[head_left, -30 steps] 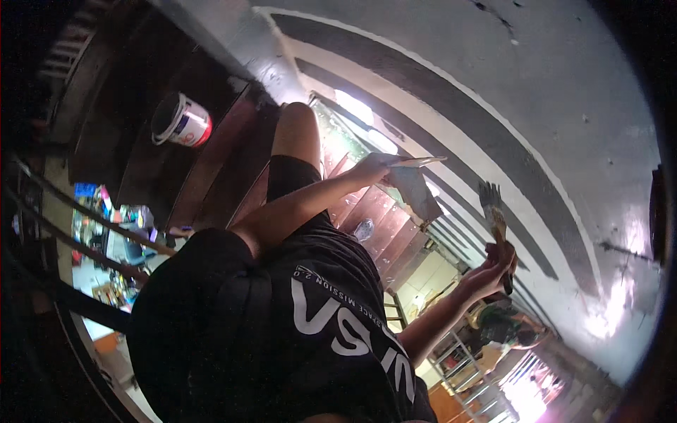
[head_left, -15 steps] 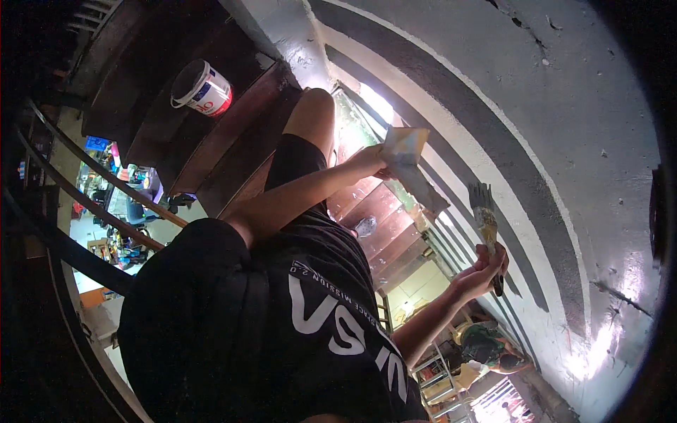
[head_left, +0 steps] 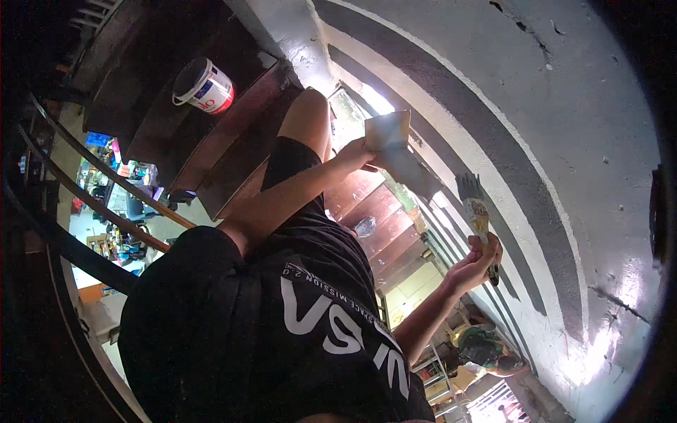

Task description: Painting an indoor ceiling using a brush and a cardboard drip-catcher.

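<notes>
My left hand (head_left: pixel 351 156) grips a bent, paint-stained pale sheet (head_left: pixel 386 132), perhaps cardboard, with a grayish lower part hanging toward the right. It is held beside my bent bare knee. My right hand (head_left: pixel 481 257) is closed round the handle of a paintbrush (head_left: pixel 474 208), whose dark, clumped bristles point away from me. Behind both hands is the curved white wall (head_left: pixel 606 127) with long dark gray bands. I cannot tell whether the bristles touch it.
A white bucket (head_left: pixel 208 92) with red and blue label rests on dark winding stairs (head_left: pixel 187 162). Railings (head_left: pixel 106 180) curve along the left above a cluttered room. A clear plastic item (head_left: pixel 365 227) lies on a lower step. At lower right are a crouching person (head_left: pixel 483 349) and a ladder (head_left: pixel 434 384).
My left hand has shifted left and turned the sheet from edge-on to show its face. My right hand with the brush has moved a little left and away from me.
</notes>
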Action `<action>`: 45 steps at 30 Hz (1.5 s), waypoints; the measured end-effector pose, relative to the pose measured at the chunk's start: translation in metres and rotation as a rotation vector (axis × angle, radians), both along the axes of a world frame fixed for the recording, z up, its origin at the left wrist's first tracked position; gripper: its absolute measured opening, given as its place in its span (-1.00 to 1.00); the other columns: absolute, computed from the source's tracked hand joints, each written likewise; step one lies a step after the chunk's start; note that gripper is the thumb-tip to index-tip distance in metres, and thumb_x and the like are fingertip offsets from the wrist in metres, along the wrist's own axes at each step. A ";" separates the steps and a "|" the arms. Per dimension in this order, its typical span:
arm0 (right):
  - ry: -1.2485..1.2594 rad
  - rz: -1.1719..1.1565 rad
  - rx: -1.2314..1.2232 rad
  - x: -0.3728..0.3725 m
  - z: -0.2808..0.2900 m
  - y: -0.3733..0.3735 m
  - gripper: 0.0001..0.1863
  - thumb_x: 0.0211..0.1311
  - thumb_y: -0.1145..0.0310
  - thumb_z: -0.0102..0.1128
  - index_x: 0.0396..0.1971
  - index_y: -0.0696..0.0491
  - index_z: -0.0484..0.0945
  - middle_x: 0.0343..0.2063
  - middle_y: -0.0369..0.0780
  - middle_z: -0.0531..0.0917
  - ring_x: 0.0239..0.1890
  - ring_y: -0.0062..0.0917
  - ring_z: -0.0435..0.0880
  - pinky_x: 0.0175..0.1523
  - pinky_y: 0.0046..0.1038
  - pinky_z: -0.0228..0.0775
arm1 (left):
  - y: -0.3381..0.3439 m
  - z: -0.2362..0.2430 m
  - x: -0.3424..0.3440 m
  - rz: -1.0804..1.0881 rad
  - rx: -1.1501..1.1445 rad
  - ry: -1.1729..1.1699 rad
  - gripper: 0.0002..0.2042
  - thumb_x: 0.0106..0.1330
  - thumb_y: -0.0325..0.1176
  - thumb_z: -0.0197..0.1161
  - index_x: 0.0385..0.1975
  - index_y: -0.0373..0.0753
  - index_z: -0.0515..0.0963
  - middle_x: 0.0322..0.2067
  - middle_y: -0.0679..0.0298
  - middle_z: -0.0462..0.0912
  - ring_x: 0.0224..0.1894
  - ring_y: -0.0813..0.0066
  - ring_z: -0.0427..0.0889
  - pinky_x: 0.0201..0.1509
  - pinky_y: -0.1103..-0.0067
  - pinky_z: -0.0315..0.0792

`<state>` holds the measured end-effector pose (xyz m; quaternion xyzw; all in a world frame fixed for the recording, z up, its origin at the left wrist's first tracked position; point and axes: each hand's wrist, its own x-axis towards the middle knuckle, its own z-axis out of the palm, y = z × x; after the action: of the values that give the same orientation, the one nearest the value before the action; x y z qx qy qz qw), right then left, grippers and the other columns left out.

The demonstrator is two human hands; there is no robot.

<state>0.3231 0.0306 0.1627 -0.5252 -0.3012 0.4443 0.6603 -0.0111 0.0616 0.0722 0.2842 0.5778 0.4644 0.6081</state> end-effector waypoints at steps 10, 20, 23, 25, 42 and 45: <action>-0.028 0.124 0.134 -0.014 0.006 0.009 -0.76 0.39 0.29 0.03 -0.20 0.17 0.51 -0.36 -0.21 0.59 -0.37 -0.50 0.59 -0.22 -0.49 0.44 | -0.011 -0.029 -0.016 0.002 -0.048 -0.022 -0.69 0.37 -0.47 0.00 0.09 -0.33 0.42 -0.14 0.14 0.60 -0.18 0.39 0.69 -0.18 0.48 0.68; -0.050 0.226 0.070 -0.026 0.004 0.017 -0.74 0.41 0.24 0.03 -0.21 0.17 0.50 -0.34 -0.19 0.59 -0.35 -0.48 0.60 -0.22 -0.49 0.45 | -0.005 -0.032 -0.021 0.091 -0.044 -0.170 -0.71 0.22 -0.60 0.01 -0.04 -0.36 0.43 -0.26 0.15 0.60 -0.27 0.37 0.70 -0.18 0.46 0.69; -0.023 0.212 0.072 -0.030 0.007 0.020 -0.74 0.40 0.26 0.04 -0.21 0.18 0.50 -0.34 -0.19 0.59 -0.35 -0.49 0.60 -0.24 -0.50 0.46 | -0.001 -0.042 -0.024 0.121 -0.053 -0.190 -0.77 0.22 -0.60 0.03 -0.13 -0.38 0.43 -0.30 0.12 0.60 -0.29 0.34 0.70 -0.19 0.46 0.70; -0.003 0.208 0.079 -0.032 0.009 0.020 -0.75 0.39 0.27 0.04 -0.21 0.18 0.50 -0.34 -0.18 0.59 -0.35 -0.49 0.60 -0.25 -0.51 0.47 | 0.002 -0.048 -0.026 0.095 -0.079 -0.230 -0.73 0.23 -0.56 0.09 -0.07 -0.47 0.42 -0.23 0.02 0.60 -0.27 0.15 0.69 -0.14 0.28 0.69; 0.021 0.172 0.012 -0.028 -0.006 0.030 -0.75 0.41 0.31 0.01 -0.14 0.21 0.48 -0.27 -0.15 0.59 -0.35 -0.49 0.58 -0.21 -0.43 0.46 | 0.006 -0.036 -0.036 0.071 -0.095 -0.452 -0.80 0.33 -0.53 0.02 -0.08 -0.36 0.41 -0.17 0.12 0.56 -0.13 0.20 0.66 0.07 0.23 0.60; -0.132 0.279 0.078 -0.031 -0.004 0.031 -0.73 0.41 0.33 -0.02 -0.03 0.16 0.48 -0.26 -0.18 0.61 -0.37 -0.54 0.60 -0.16 -0.53 0.41 | 0.006 -0.028 -0.032 0.048 -0.085 -0.462 -0.79 0.35 -0.51 0.02 -0.07 -0.38 0.41 -0.16 0.11 0.56 -0.11 0.17 0.65 0.08 0.22 0.59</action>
<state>0.2921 0.0613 0.1586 -0.4803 -0.4309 0.4842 0.5910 -0.0435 0.0678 0.0439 0.1309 0.4488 0.5068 0.7243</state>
